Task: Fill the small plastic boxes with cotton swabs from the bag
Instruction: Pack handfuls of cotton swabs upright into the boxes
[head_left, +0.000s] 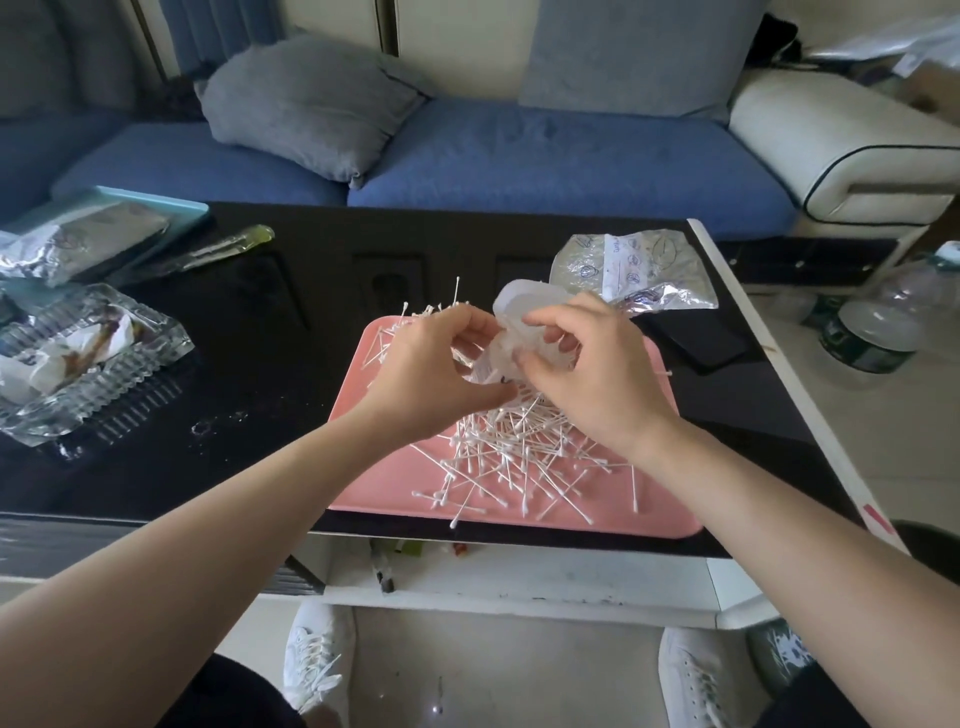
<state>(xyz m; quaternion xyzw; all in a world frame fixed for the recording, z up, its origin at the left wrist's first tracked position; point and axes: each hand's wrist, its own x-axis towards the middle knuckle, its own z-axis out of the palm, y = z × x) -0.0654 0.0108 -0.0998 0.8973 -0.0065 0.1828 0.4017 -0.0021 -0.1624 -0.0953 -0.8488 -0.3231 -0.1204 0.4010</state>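
A pink tray (395, 483) lies on the black table and carries a loose heap of white cotton swabs (519, 452). Above the heap, my left hand (436, 369) grips a bunch of swabs whose tips stick out past its fingers. My right hand (587, 374) holds a small clear plastic box (506, 345) with its white lid (519, 301) flipped up. The two hands meet at the box. The empty crinkled swab bag (634, 275) lies behind the tray at the right.
A glass dish with wrappers (78, 364) and a foil packet on a blue tray (88, 234) sit at the left. A dark phone (701, 338) lies right of the pink tray. Water bottles (883, 322) stand on the floor to the right. A blue sofa (519, 156) is behind.
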